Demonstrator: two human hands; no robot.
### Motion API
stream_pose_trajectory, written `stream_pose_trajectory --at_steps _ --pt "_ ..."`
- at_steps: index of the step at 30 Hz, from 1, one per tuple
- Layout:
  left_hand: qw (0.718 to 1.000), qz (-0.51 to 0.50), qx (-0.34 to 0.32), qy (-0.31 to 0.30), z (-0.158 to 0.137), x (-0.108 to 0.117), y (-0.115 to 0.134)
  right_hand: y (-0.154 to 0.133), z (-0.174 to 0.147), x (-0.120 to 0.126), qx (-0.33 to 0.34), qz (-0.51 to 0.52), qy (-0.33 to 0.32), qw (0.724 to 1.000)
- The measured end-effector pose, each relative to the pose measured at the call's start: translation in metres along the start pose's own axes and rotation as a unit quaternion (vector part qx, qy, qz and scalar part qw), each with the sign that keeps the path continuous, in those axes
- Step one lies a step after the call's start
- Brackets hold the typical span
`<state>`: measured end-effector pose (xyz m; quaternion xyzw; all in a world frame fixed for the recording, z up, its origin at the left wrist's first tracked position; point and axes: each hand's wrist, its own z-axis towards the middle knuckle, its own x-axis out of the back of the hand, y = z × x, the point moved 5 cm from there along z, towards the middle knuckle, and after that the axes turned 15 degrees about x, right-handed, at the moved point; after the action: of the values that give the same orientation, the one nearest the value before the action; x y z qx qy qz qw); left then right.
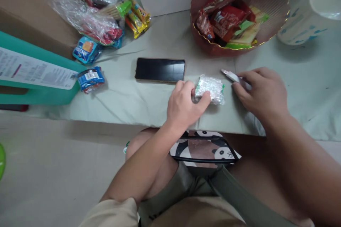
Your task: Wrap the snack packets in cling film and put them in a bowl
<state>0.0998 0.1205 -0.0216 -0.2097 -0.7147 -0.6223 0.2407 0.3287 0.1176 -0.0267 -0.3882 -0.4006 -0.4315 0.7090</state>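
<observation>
My left hand [185, 103] is closed on the left end of a small packet [210, 88] in crinkled clear wrap with green edges. The thumb presses its near side, and the packet lies on the cloth-covered table. A little to the right, my right hand [265, 92] pinches a slim white object [231, 75] between thumb and forefinger. Its narrow tip, with a pinkish mark, points left toward the packet without touching it; I cannot make out its kind. A dark-screened phone [160, 70] lies just beyond my left hand.
A pinkish ribbed bowl [277, 25] with a gold rim holds several snack packets. Right of it is a white cup-like container [298, 25]. At left are wrapped snacks [98, 25], a blue packet [91, 79] and a teal box [53, 95]. A panda-print bag [204, 149] sits below the table edge.
</observation>
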Motion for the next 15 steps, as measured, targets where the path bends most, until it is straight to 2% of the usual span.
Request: stream_pose_trajectory --at_steps 2,4,6,8,11,13,15 --pt "0.997 0.015 -0.056 0.041 -0.001 0.006 0.005 -0.009 -0.001 0.005 0.023 0.02 0.043 0.999" --pt "0.991 0.016 -0.124 0.048 -0.002 0.008 0.009 -0.022 -0.001 0.008 0.049 0.086 0.066 0.993" --pt "0.985 0.029 -0.168 0.015 -0.003 0.005 0.011 -0.038 -0.002 0.006 0.078 0.166 0.055 0.982" --pt "0.983 0.045 -0.178 -0.011 -0.003 0.002 0.01 -0.049 -0.002 0.003 0.092 0.211 0.046 0.972" --pt "0.978 0.059 -0.198 0.018 -0.001 0.004 0.01 -0.055 -0.003 0.0 0.095 0.236 0.046 0.966" --pt "0.967 0.065 -0.243 0.045 -0.001 0.007 0.014 -0.054 -0.003 -0.002 0.095 0.243 0.045 0.964" --pt "0.952 0.064 -0.294 0.048 -0.002 0.007 0.018 -0.053 -0.004 -0.003 0.095 0.25 0.045 0.963"
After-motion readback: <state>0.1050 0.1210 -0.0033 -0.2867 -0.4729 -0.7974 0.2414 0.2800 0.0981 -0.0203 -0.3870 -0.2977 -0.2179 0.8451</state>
